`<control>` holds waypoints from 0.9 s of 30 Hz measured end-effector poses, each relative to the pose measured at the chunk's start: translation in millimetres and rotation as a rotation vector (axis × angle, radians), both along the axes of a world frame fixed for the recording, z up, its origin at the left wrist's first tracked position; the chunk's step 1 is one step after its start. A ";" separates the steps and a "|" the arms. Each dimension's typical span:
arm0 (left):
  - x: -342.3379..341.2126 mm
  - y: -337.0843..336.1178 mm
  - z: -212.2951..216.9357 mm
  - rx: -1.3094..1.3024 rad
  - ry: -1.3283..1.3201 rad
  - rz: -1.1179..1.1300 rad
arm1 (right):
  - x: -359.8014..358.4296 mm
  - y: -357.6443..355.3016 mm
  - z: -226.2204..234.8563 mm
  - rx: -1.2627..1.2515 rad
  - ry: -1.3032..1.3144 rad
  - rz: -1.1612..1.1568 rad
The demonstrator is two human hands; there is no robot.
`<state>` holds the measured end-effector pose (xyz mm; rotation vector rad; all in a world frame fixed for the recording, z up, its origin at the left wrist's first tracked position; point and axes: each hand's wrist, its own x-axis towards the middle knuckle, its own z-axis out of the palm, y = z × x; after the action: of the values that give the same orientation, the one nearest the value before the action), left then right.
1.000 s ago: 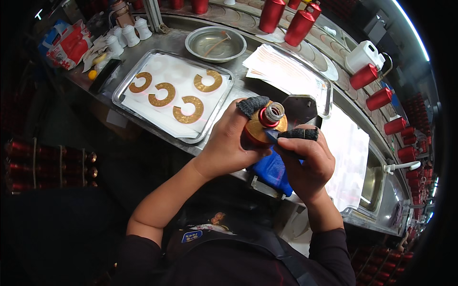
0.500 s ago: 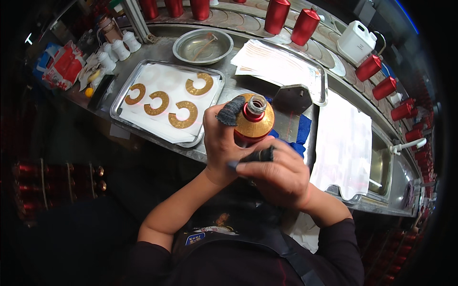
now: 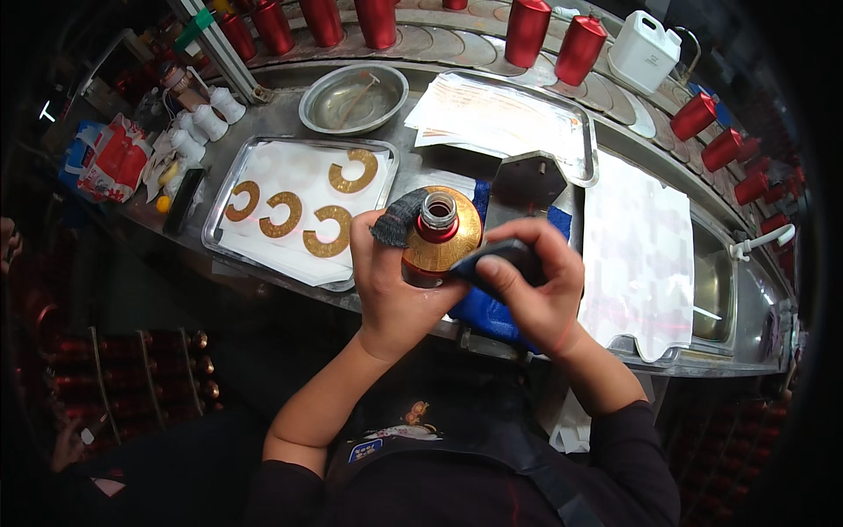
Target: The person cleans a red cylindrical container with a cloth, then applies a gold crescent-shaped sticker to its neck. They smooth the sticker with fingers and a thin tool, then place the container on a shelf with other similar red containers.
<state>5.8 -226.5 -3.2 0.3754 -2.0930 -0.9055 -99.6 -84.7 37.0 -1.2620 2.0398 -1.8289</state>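
My left hand (image 3: 395, 272) is wrapped round a red bottle (image 3: 423, 279), a dark cloth cover on its thumb. The bottle stands upright with its bare threaded mouth up. A gold C-shaped label (image 3: 461, 227) lies round its sloping shoulder. Pinched in my right hand (image 3: 549, 281) is a dark, flat, pad-like thing (image 3: 505, 261), whose tip is at the right front edge of the shoulder. Its exact kind I cannot make out. To the left, several more gold C-shaped labels (image 3: 327, 231) lie on white paper in a metal tray (image 3: 213, 198).
Behind are a metal bowl (image 3: 307, 110), a tray of paper sheets (image 3: 592, 145) and a dark angled metal stand (image 3: 529, 180) beside blue cloth (image 3: 487, 314). Red bottles (image 3: 581, 50) line a conveyor. A sink (image 3: 716, 303) is at right. Another person's hand (image 3: 68, 443) shows far left.
The right hand has moved from in front of the bottle to its right side, and its dark thing now meets the shoulder. The bottle has shifted slightly left in view. Another person's hand has appeared.
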 end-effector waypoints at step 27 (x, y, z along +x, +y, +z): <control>13.6 9.3 -36.7 0.176 0.361 -0.309 | -68.9 5.0 -62.4 -0.079 -0.524 -0.065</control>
<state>19.4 -217.3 -39.9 -0.0283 -1.7678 -1.2428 -168.5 -79.7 -25.3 -0.6352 1.7463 -2.0140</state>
